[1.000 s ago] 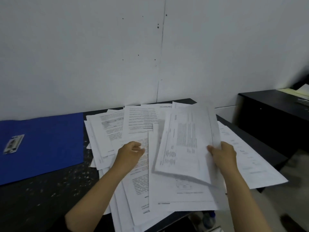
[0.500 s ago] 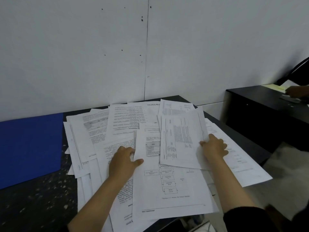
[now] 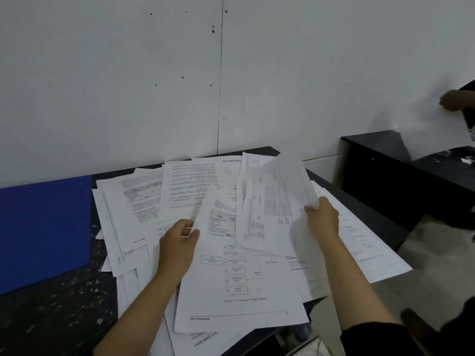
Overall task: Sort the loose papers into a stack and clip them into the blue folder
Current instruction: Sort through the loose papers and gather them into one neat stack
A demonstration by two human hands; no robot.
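Dark speckled desk (image 3: 51, 317) against a plain white wall (image 3: 102, 86), and the loose papers (image 3: 185, 186) are fanned all over the middle of the frame. The left hand (image 3: 177, 242) pinches the edge of a sheet with a flowchart (image 3: 231, 291). The right hand (image 3: 322, 219) grips a raised, blurry page (image 3: 272, 206), maybe two. The blue folder (image 3: 43, 232) lies flat at the left edge, just beside the pile.
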